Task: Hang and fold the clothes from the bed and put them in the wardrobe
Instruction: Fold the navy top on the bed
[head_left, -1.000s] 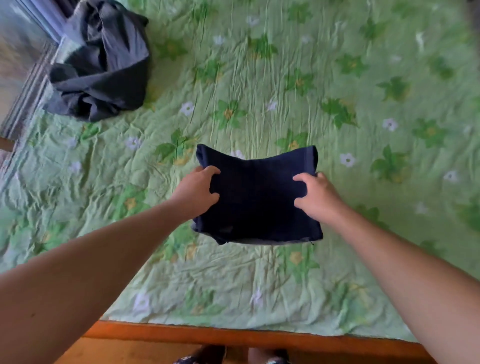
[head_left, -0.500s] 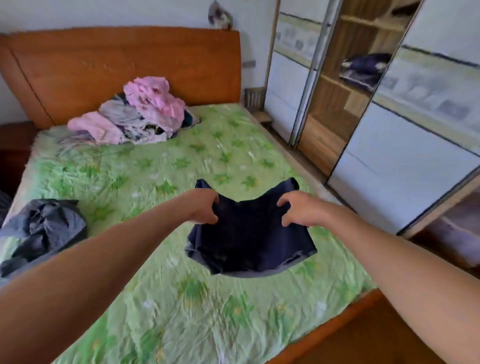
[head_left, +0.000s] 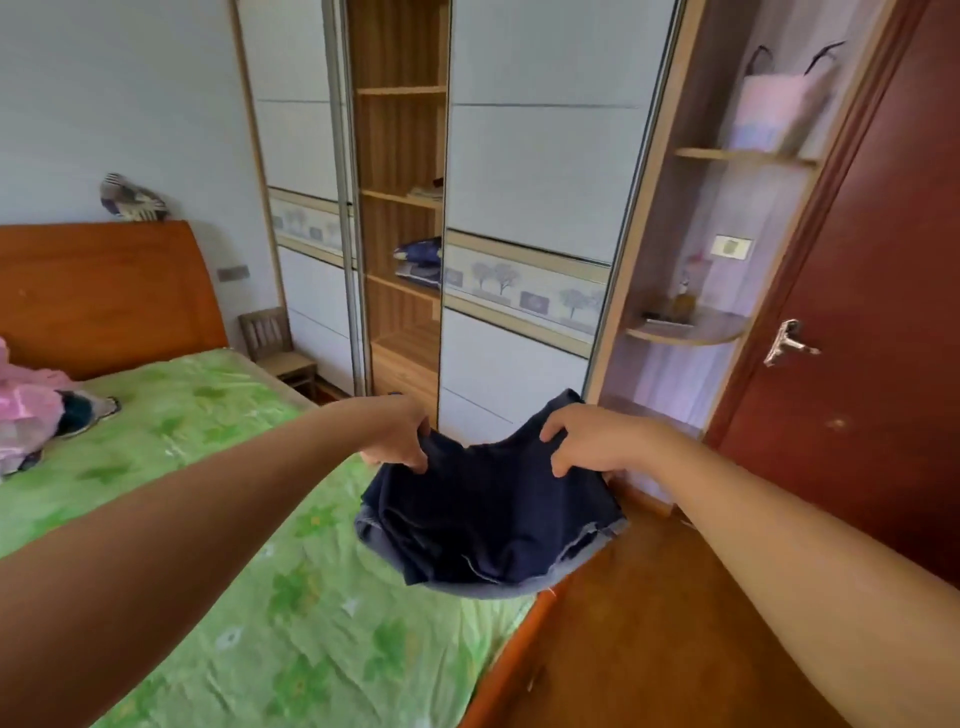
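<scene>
Left hand (head_left: 400, 439) and right hand (head_left: 584, 441), held apart, each pinch one side of the folded dark navy cloth garment (head_left: 488, 519). This keeps its layers flat above the right edge of the green floral bed (head_left: 311, 597), probably for the open wooden wardrobe shelves (head_left: 402, 208) beyond.

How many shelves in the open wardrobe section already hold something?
2: a blue pile on one shelf, a pale flat stack on the shelf above. The sliding door may hide more.

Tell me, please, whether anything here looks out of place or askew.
The folded navy garment sags between the left hand and right hand, its layers splaying unevenly at the lower edge. Otherwise nothing stands out.
</scene>
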